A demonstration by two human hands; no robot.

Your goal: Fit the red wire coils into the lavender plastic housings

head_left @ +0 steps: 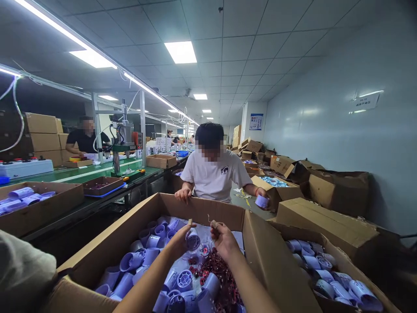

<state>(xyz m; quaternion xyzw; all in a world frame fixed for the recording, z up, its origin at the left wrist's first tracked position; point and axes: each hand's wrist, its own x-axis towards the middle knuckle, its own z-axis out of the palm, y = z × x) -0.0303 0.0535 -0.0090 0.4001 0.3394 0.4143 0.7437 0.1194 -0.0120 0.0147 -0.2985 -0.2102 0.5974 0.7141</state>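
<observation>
My left hand (178, 241) is wrapped round a white plastic cup-shaped housing (193, 241), its dark round end facing me. A beige cover sits on the thumb. To its right, my right hand (224, 241) is closed in a pinch, beige covers on its fingertips; a thin pale strand rises beside them, and what the fingers grip is too small to tell. Both hands are above a large cardboard box (112, 246). Below them lie a clear round part with a red centre (204, 250), a heap of small red wired parts (224, 278) and many white housings (130, 261).
Across the box a person in a white shirt (211, 174) rests one hand on its rim and holds a white housing (262, 201). More housings fill a right-hand box (339, 278). A bench with a press (124, 134) runs along the left; cartons (339, 191) line the wall.
</observation>
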